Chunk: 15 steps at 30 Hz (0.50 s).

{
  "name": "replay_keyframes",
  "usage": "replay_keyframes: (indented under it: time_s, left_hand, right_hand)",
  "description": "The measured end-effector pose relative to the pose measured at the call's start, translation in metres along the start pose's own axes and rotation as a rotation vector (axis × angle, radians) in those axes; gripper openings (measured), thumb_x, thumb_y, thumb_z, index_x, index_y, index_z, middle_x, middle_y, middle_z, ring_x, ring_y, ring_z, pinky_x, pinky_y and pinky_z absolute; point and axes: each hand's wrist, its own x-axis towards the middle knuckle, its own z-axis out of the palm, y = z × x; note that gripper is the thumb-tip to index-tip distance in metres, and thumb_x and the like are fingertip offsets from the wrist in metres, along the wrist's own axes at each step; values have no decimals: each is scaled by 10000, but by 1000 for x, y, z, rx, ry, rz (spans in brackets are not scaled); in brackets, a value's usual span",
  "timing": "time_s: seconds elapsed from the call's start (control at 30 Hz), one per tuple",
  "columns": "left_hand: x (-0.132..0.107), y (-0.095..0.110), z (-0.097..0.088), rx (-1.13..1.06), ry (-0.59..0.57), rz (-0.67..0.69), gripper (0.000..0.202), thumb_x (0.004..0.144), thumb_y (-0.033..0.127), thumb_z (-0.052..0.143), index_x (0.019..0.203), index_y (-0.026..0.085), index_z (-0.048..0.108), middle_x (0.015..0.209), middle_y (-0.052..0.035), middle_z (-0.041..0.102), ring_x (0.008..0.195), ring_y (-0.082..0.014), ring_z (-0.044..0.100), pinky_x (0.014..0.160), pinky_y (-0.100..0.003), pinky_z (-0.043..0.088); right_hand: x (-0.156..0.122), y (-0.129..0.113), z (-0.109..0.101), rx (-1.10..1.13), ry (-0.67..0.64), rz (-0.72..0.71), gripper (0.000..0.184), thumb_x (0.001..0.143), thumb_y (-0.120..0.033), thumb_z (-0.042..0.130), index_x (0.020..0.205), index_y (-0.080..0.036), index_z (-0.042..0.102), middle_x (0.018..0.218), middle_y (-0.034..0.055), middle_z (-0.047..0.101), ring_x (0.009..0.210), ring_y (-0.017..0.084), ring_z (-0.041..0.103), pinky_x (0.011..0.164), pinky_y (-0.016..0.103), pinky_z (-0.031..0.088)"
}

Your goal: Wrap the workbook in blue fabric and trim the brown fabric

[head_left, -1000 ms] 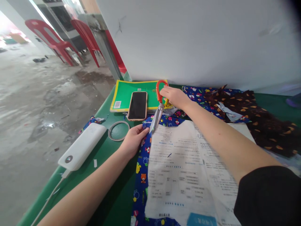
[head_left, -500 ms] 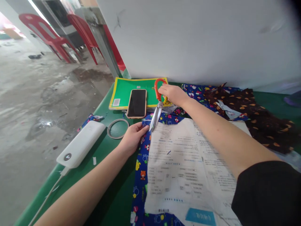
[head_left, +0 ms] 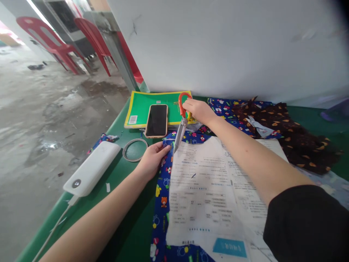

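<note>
My right hand point(head_left: 198, 110) grips the scissors point(head_left: 181, 133) by their orange and yellow handles. Their blades point down and toward me, nearly together, at the upper left corner of a printed paper sheet point(head_left: 199, 203). That sheet has a cut, curved outline and lies on blue cartoon-print fabric point(head_left: 160, 218). Beside the blade tips, my left hand point(head_left: 153, 159) pinches the fabric's left edge between thumb and fingers. Some of the fabric is hidden under the paper.
A phone point(head_left: 156, 121) rests on a green book point(head_left: 139, 103) behind the fabric. Left are a tape roll point(head_left: 135, 150) and a white power bank point(head_left: 92, 169) with a cable. Brown patterned fabric point(head_left: 275, 122) is heaped at right. A white wall point(head_left: 223, 47) rises behind the green table point(head_left: 131, 225).
The scissor blades have drawn closer together near the paper's corner. My left hand keeps its place on the fabric edge. The whole view has shifted slightly.
</note>
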Motion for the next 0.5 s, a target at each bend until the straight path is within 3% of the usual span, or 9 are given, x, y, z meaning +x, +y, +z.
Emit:
replay_keyframes:
  time_s: [0.3, 0.5]
  left_hand:
    - [-2, 1, 1, 7, 13, 6, 345, 680, 286, 762, 974, 134, 664, 809, -33, 732, 605, -132, 653, 608, -239, 519]
    - [-4, 4, 4, 10, 12, 4, 355, 678, 283, 757, 985, 137, 657, 840, -50, 730, 696, -174, 681, 651, -271, 536]
  right_hand:
    - [-22, 4, -13, 5, 61, 133, 288, 964, -194, 281, 943, -181, 568, 955, 77, 594, 936, 200, 542, 798, 292, 402]
    - [-45, -3, -30, -25, 64, 232, 276, 940, -171, 294, 941, -187, 570, 996, 81, 605, 991, 207, 536, 834, 306, 392]
